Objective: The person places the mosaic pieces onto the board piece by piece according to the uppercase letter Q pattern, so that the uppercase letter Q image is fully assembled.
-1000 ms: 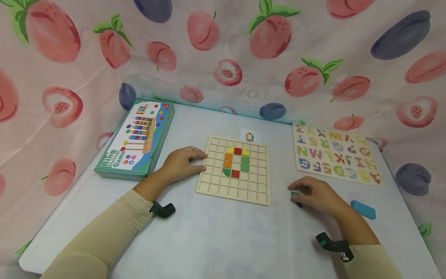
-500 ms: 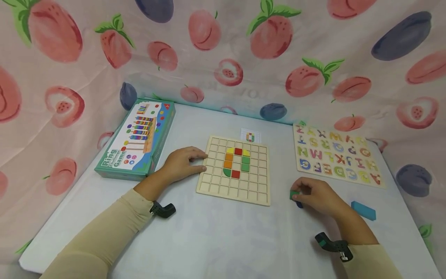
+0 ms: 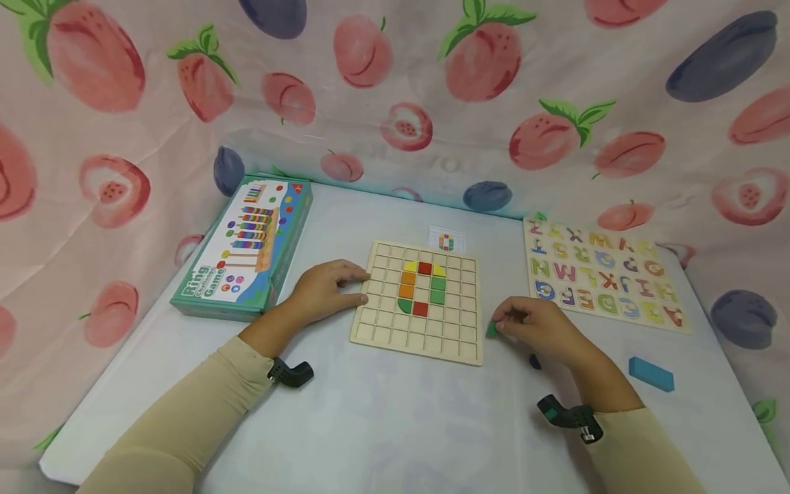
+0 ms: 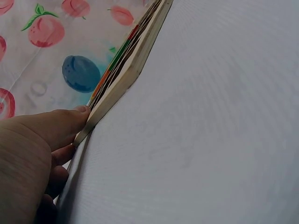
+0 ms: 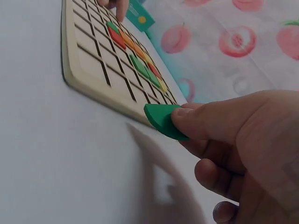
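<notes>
A wooden grid board [image 3: 444, 335] lies mid-table with red, yellow, orange and green tiles arranged in a ring. At its left edge, the thumb and a finger of my left hand [image 3: 321, 291] touch the rim, a little apart from each other; the left wrist view shows the thumb [image 4: 70, 122] against the board's side. To the right of the board, my right hand [image 3: 546, 331] pinches a green quarter-circle tile [image 5: 161, 116] between thumb and fingers, above the table close to the board's right edge. A small dark blue piece [image 3: 535, 361] lies below that hand.
A small pattern card [image 3: 453, 233] sits behind the board. The ring game box [image 3: 243, 247] is at the left, and a wooden alphabet puzzle [image 3: 605, 274] at the back right. On the right lies a blue block [image 3: 651, 374]. Patterned cloth [image 3: 395, 89] hangs behind the table.
My right hand has lifted the green tile from beside the dark blue piece and moved it left toward the board. My left hand has stayed at the board's edge.
</notes>
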`<move>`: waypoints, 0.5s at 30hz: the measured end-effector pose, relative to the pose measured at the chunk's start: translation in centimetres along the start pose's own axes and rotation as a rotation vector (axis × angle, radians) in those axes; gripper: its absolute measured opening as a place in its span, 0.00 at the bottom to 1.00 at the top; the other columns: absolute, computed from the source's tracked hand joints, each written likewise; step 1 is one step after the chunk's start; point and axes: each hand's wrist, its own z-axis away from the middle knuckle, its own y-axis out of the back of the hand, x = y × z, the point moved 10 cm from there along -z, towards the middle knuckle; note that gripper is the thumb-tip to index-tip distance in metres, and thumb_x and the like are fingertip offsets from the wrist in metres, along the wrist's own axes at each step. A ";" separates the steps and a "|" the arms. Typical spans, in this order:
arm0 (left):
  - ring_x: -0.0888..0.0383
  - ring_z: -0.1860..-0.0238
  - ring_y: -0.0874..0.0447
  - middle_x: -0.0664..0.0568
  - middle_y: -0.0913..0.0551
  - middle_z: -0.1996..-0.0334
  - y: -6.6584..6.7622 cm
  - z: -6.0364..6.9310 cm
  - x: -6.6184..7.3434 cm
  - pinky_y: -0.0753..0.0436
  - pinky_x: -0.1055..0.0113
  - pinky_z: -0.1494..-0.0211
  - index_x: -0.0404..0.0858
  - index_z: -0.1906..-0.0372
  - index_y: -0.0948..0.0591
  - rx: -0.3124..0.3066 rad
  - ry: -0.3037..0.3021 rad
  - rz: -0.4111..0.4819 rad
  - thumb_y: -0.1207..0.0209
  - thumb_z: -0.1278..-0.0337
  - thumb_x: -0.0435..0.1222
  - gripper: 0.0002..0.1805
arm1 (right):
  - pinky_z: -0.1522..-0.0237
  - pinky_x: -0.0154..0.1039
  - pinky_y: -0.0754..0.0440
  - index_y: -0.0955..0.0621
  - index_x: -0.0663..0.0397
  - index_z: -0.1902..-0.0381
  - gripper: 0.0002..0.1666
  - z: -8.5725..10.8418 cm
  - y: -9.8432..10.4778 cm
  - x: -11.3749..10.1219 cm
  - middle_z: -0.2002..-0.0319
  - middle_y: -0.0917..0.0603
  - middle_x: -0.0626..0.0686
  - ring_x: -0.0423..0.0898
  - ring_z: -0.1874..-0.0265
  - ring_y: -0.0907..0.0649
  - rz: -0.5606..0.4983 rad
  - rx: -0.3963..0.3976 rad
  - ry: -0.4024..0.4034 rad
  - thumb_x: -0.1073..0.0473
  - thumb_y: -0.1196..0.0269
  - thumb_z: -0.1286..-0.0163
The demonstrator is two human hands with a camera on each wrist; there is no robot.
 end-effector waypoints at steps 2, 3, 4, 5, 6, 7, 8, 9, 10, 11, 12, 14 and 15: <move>0.54 0.45 0.16 0.57 0.13 0.40 -0.1 0.0 0.0 0.20 0.53 0.43 0.48 0.40 0.10 -0.002 0.004 0.001 0.22 0.40 0.47 0.24 | 0.64 0.38 0.21 0.12 0.50 0.59 0.02 -0.5 -0.4 -0.8 0.65 0.16 0.47 0.49 0.62 0.21 -0.007 0.008 0.005 0.60 0.29 0.27; 0.55 0.45 0.17 0.57 0.13 0.40 -0.1 0.1 0.1 0.20 0.53 0.43 0.48 0.40 0.10 -0.003 0.002 0.000 0.22 0.40 0.47 0.24 | 0.63 0.38 0.22 0.12 0.50 0.58 0.02 -0.7 -0.6 -1.3 0.65 0.16 0.47 0.49 0.62 0.21 -0.010 0.014 0.011 0.59 0.29 0.27; 0.55 0.46 0.17 0.57 0.13 0.40 -0.1 0.0 0.1 0.20 0.53 0.43 0.48 0.40 0.10 -0.004 0.001 0.000 0.23 0.40 0.47 0.23 | 0.63 0.38 0.22 0.11 0.50 0.59 0.02 -1.0 -0.9 -1.7 0.66 0.16 0.47 0.49 0.62 0.21 -0.019 0.018 0.012 0.60 0.29 0.27; 0.55 0.46 0.17 0.57 0.13 0.40 -0.1 0.0 0.1 0.20 0.54 0.44 0.48 0.40 0.10 -0.005 0.000 -0.002 0.23 0.39 0.47 0.23 | 0.63 0.38 0.23 0.11 0.50 0.59 0.02 -1.3 -1.2 -2.1 0.66 0.16 0.47 0.49 0.62 0.21 -0.027 0.021 0.016 0.60 0.29 0.27; 0.55 0.46 0.17 0.57 0.13 0.40 -0.1 0.0 0.2 0.20 0.54 0.44 0.48 0.40 0.10 -0.005 -0.004 -0.007 0.23 0.39 0.47 0.23 | 0.63 0.38 0.23 0.11 0.50 0.59 0.02 -1.5 -1.5 -2.6 0.66 0.16 0.47 0.49 0.62 0.21 -0.034 0.021 0.022 0.60 0.29 0.27; 0.56 0.47 0.17 0.58 0.13 0.40 -0.1 0.0 0.2 0.20 0.54 0.44 0.48 0.40 0.10 -0.005 -0.003 -0.010 0.23 0.39 0.47 0.23 | 0.63 0.38 0.23 0.11 0.50 0.58 0.02 -1.8 -1.9 -3.0 0.66 0.16 0.47 0.49 0.62 0.21 -0.048 0.018 0.024 0.60 0.29 0.27; 0.56 0.47 0.17 0.58 0.13 0.41 -0.1 0.0 0.2 0.20 0.54 0.44 0.49 0.40 0.10 -0.006 -0.003 -0.013 0.23 0.39 0.47 0.23 | 0.63 0.38 0.24 0.11 0.50 0.58 0.02 -2.1 -2.3 -3.4 0.67 0.16 0.47 0.49 0.62 0.22 -0.061 0.014 0.029 0.61 0.29 0.27; 0.56 0.47 0.17 0.58 0.13 0.41 -0.1 0.0 0.2 0.20 0.54 0.44 0.49 0.40 0.10 -0.007 -0.004 -0.017 0.23 0.39 0.47 0.23 | 0.63 0.37 0.24 0.12 0.50 0.59 0.02 -2.5 -2.7 -3.8 0.67 0.16 0.47 0.49 0.62 0.22 -0.073 0.008 0.031 0.62 0.29 0.27; 0.57 0.47 0.17 0.58 0.13 0.41 -0.1 0.0 0.2 0.21 0.55 0.44 0.49 0.40 0.10 -0.008 -0.002 -0.017 0.23 0.39 0.47 0.23 | 0.62 0.37 0.24 0.11 0.50 0.58 0.02 -2.8 -3.2 -4.2 0.67 0.16 0.48 0.49 0.62 0.22 -0.082 0.003 0.035 0.62 0.29 0.27; 0.57 0.47 0.17 0.58 0.13 0.41 0.0 0.0 0.2 0.20 0.54 0.44 0.49 0.40 0.10 -0.008 -0.004 -0.019 0.23 0.39 0.47 0.23 | 0.62 0.37 0.23 0.11 0.50 0.58 0.02 -3.1 -3.6 -4.5 0.66 0.16 0.48 0.49 0.62 0.22 -0.083 -0.001 0.038 0.62 0.29 0.27; 0.56 0.48 0.17 0.58 0.13 0.41 0.0 0.0 0.2 0.20 0.54 0.45 0.49 0.40 0.10 -0.008 -0.005 -0.021 0.23 0.39 0.47 0.23 | 0.61 0.38 0.23 0.11 0.50 0.58 0.02 -3.5 -3.9 -4.9 0.66 0.16 0.48 0.49 0.62 0.22 -0.085 -0.003 0.045 0.63 0.29 0.27; 0.56 0.48 0.17 0.58 0.13 0.41 0.0 0.0 0.1 0.20 0.54 0.45 0.49 0.40 0.10 -0.008 -0.004 -0.017 0.23 0.39 0.47 0.23 | 0.62 0.38 0.24 0.11 0.49 0.59 0.03 -4.1 -4.4 -5.6 0.67 0.16 0.48 0.49 0.62 0.22 -0.083 0.003 0.060 0.63 0.29 0.27; 0.56 0.48 0.17 0.58 0.13 0.41 0.0 0.0 0.1 0.20 0.54 0.45 0.48 0.40 0.10 -0.007 -0.004 -0.015 0.23 0.40 0.47 0.23 | 0.62 0.38 0.23 0.11 0.48 0.59 0.03 -4.4 -4.6 -5.9 0.67 0.16 0.47 0.49 0.63 0.22 -0.078 0.007 0.067 0.63 0.30 0.27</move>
